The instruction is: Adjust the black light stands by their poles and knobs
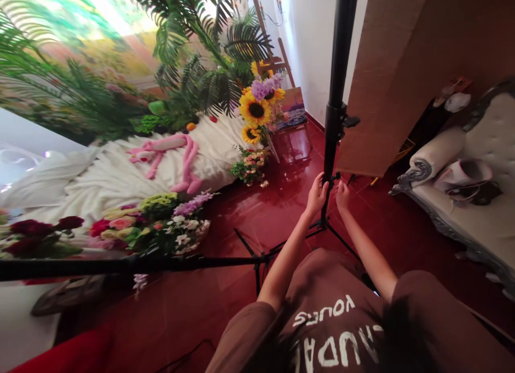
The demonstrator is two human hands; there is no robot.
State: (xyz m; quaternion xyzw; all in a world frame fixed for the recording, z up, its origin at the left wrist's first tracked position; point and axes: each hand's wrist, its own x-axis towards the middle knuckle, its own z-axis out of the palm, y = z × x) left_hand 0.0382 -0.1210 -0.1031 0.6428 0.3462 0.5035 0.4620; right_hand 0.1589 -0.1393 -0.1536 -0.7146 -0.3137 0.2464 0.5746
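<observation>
A black tripod stand rises in front of me, with a clamp knob partway up and a smaller knob lower down. My left hand is closed against the left side of its lower pole. On the pole's other side, just below and right of the small knob, my right hand has its fingers curled together. Whether those fingers grip part of the knob is hidden. The stand's legs spread over the floor between my arms.
A second black pole crosses low on the left. White draped cloth bears a pink plush toy and several artificial flowers. Sunflowers and an easel stand behind. A tufted sofa is at right on red tiles.
</observation>
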